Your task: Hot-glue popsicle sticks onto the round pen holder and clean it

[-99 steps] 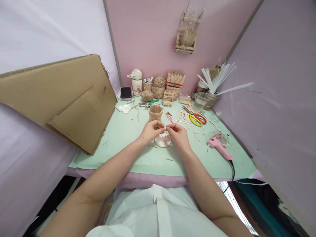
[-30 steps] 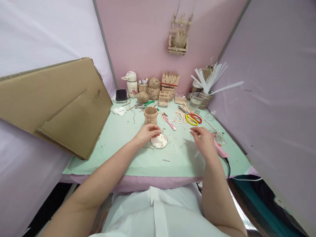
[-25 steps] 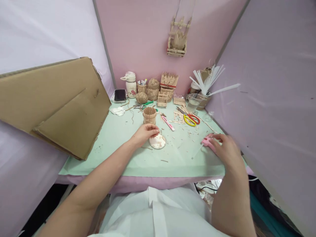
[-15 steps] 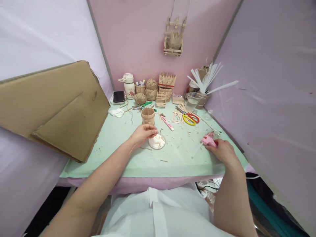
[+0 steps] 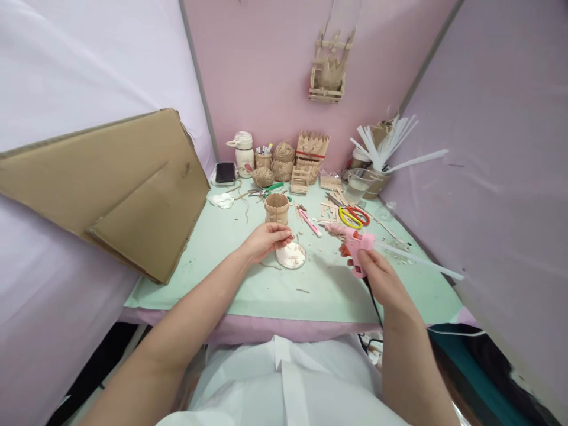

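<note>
My right hand [image 5: 375, 269] is wrapped round the handle of a pink glue gun [image 5: 357, 251], whose nozzle points left and whose long clear glue stick [image 5: 421, 259] sticks out to the right. The fingers of my left hand [image 5: 268, 239] are pinched together over the rim of a small round dish [image 5: 291, 261] with white stuff and small bits in it. What the pinch holds is too small to name. Just behind that hand stands a round wooden cup [image 5: 277, 210], upright and open at the top.
Behind lie a pink cutter [image 5: 310, 223], scissors [image 5: 350, 217], wood strips, twine balls [image 5: 263, 177] and a bottle [image 5: 244, 155]. A plastic cup [image 5: 358, 184] stands at the back right. Large cardboard [image 5: 146, 189] leans at the left. A black cable hangs from the glue gun.
My right hand has lifted the glue gun off the table, turned it upright and brought it left, nearer the dish. My left hand keeps its pinch by the dish. The whole view has shifted slightly.
</note>
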Motion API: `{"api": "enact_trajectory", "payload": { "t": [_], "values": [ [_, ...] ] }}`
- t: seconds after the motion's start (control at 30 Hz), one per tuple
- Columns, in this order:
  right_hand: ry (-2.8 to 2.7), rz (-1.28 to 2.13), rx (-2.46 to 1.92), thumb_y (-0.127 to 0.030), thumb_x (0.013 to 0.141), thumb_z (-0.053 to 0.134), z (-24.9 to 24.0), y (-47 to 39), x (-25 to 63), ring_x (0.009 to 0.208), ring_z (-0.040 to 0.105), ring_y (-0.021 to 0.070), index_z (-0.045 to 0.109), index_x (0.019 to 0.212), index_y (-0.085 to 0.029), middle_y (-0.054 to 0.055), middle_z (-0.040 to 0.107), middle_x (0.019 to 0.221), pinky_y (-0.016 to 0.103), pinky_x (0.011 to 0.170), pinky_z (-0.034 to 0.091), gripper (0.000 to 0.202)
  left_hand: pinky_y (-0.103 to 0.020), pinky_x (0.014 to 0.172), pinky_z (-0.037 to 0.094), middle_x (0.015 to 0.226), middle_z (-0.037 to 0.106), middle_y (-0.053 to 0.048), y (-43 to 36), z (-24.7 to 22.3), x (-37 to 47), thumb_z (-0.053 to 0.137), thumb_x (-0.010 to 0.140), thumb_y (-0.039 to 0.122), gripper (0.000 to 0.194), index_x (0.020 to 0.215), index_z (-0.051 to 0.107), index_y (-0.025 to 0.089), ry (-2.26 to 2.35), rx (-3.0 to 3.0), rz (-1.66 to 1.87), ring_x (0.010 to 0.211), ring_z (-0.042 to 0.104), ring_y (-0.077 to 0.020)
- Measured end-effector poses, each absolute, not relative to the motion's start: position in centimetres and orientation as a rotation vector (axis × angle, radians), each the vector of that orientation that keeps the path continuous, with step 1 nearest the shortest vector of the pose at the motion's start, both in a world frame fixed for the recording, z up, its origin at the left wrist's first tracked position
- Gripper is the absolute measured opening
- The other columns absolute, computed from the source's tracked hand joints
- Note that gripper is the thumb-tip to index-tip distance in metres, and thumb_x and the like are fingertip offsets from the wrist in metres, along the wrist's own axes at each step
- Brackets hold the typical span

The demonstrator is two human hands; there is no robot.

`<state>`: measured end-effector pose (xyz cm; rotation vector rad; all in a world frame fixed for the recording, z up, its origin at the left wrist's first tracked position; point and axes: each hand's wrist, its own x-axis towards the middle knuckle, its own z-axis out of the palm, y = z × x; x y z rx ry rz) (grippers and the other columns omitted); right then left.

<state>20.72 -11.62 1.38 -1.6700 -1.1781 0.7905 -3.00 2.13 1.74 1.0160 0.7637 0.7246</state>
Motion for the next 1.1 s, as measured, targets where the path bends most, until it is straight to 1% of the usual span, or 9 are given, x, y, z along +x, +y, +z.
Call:
{"api": "enact_trajectory", "payload": {
  "t": [0.13,0.23,0.37,0.53,0.73,0.93,1.1],
  "values": [
    [-1.189,0.872,-1.561,-0.058,0.084,0.044,0.8,-11.4,18.1,0.083,0.057,0.0188,0.067,0.099,-0.02,0.006,0.067,0.095,0.027,0.067,0.044,0.046,-0.021,0.065,0.046,0.075,0.065,-0.005,2.2,1.6,-3.1,0.076,0.067,0.02,0.02,0.077,0.063,0.008,0.764,1.011,0.738,0.065,0.058,-0.0069],
    [-1.23,0.871,-1.492,-0.058,0.084,0.042,0.8,-11.4,17.3,0.083,0.057,0.0193,0.068,0.095,-0.019,0.006,0.067,0.093,0.027,0.067,0.043,0.048,-0.021,0.064,0.045,0.072,0.064,-0.004,2.2,1.6,-3.1,0.076,0.067,0.02,0.02,0.077,0.063,0.008,0.763,1.01,0.738,0.062,0.056,-0.0061],
    [-1.242,0.854,-1.516,-0.059,0.085,0.041,1.0,-11.5,17.0,0.08,0.056,0.0193,0.068,0.094,-0.019,0.006,0.066,0.09,0.027,0.064,0.042,0.05,-0.022,0.065,0.045,0.07,0.064,-0.004,2.1,1.6,-3.1,0.077,0.066,0.021,0.021,0.076,0.063,0.008,0.763,1.028,0.719,0.06,0.055,-0.0055],
    [-1.249,0.827,-1.548,-0.059,0.085,0.04,1.1,-11.6,16.7,0.078,0.056,0.0188,0.068,0.089,-0.02,0.005,0.067,0.085,0.027,0.066,0.042,0.049,-0.022,0.064,0.044,0.069,0.063,-0.003,2.1,1.5,-3.0,0.077,0.065,0.022,0.023,0.076,0.063,0.008,0.752,1.048,0.708,0.059,0.054,-0.0051],
    [-1.227,0.839,-1.595,-0.06,0.086,0.039,1.4,-11.7,16.4,0.078,0.057,0.0192,0.069,0.094,-0.019,0.006,0.068,0.09,0.028,0.066,0.043,0.051,-0.022,0.064,0.043,0.068,0.064,-0.002,2.1,1.6,-2.9,0.078,0.063,0.022,0.025,0.076,0.062,0.008,0.754,1.046,0.705,0.058,0.054,-0.0053],
    [-1.243,0.804,-1.602,-0.06,0.086,0.038,1.4,-11.7,16.3,0.078,0.057,0.0195,0.069,0.09,-0.02,0.005,0.068,0.09,0.028,0.066,0.043,0.05,-0.023,0.066,0.043,0.066,0.064,-0.002,2.1,1.7,-2.9,0.079,0.062,0.022,0.025,0.075,0.062,0.009,0.763,1.038,0.698,0.058,0.054,-0.0058],
    [-1.253,0.791,-1.615,-0.059,0.086,0.037,1.2,-11.7,16.5,0.074,0.056,0.0191,0.069,0.086,-0.022,0.004,0.068,0.088,0.028,0.066,0.043,0.049,-0.023,0.066,0.043,0.067,0.064,-0.002,2.0,1.7,-2.9,0.078,0.063,0.023,0.024,0.075,0.063,0.009,0.752,1.055,0.695,0.058,0.054,-0.0057]
  ]
}}
